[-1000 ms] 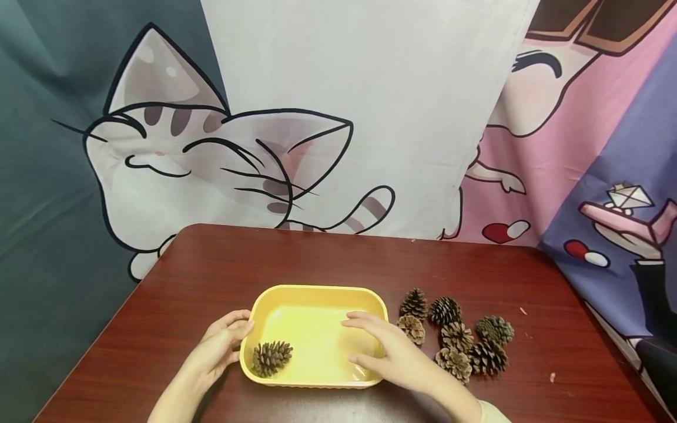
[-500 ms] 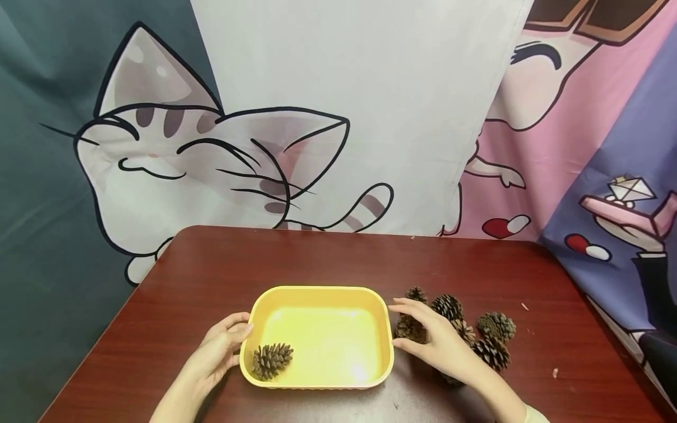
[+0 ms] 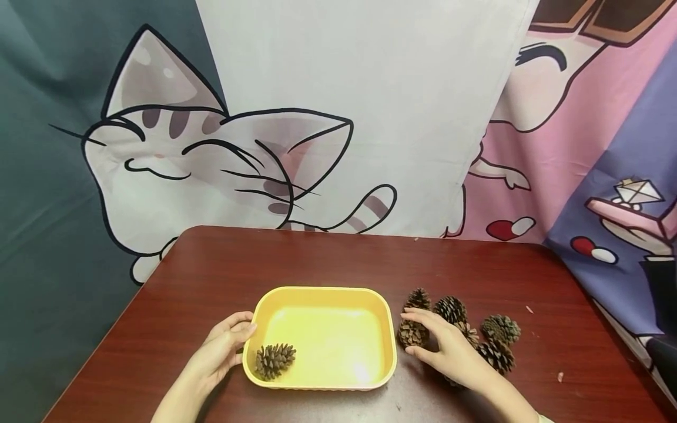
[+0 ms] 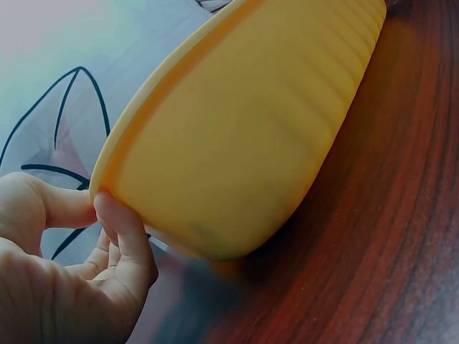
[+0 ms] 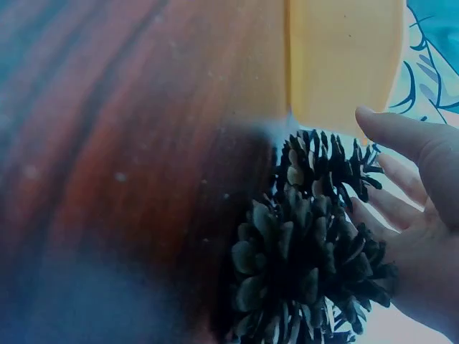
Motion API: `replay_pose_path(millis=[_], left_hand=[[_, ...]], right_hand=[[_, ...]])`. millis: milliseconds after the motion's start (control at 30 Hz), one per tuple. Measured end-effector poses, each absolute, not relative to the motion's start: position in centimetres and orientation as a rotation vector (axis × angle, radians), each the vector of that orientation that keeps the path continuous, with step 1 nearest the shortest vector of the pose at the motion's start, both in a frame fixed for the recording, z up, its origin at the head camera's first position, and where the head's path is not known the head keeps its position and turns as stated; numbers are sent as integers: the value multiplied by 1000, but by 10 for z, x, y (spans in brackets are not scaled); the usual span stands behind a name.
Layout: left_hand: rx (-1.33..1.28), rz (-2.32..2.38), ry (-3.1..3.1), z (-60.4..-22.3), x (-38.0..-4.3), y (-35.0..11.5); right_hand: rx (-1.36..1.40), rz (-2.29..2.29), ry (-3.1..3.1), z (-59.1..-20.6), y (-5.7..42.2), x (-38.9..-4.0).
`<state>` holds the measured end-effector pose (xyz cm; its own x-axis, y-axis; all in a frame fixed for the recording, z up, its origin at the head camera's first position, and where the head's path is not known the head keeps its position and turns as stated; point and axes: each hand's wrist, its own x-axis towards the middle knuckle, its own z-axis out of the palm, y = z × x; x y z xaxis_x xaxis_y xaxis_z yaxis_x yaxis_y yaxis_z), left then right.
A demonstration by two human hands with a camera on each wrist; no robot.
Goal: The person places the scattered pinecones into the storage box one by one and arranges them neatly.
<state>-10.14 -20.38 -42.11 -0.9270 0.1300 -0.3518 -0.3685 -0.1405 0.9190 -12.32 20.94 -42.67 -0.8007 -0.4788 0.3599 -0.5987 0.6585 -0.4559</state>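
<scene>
A shallow yellow plastic bin [image 3: 333, 338] stands on the table with one brown pine cone [image 3: 275, 361] in its near left corner. My left hand [image 3: 219, 346] pinches the bin's left rim between thumb and fingers, which the left wrist view confirms. Just right of the bin, my right hand [image 3: 449, 352] hovers at the loose pine cones, thumb and fingers spread apart around a pine cone [image 3: 412, 335]. In the right wrist view, a pine cone [image 5: 319, 166] lies between that hand and the bin, with a larger-looking one [image 5: 305, 261] closer. The hand partly hides the group.
Several more pine cones lie to the right, among them a dark one [image 3: 496, 356] and a greenish one [image 3: 500, 329]. The reddish-brown table [image 3: 296, 258] ends at a cartoon cat curtain [image 3: 211, 164]. Small pale scraps [image 3: 560, 377] dot the tabletop.
My right hand has moved right, from over the inside of the bin to the loose pine cones. My left hand keeps its hold on the rim.
</scene>
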Motion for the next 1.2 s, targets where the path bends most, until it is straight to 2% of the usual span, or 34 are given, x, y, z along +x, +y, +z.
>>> replay_pose_path(millis=[433,867,1200], left_hand=[[-242,2164,1765,-423,-98,-206],[-223,2161,1758,-423,-98,-205],[-229,2170,1754,-423,-99,-205]], right_hand=[[1020,652,-2519,-432,206,-127],[935,708,-2564,-431,210,-123],[889,788,-2544,-411,212,-118]])
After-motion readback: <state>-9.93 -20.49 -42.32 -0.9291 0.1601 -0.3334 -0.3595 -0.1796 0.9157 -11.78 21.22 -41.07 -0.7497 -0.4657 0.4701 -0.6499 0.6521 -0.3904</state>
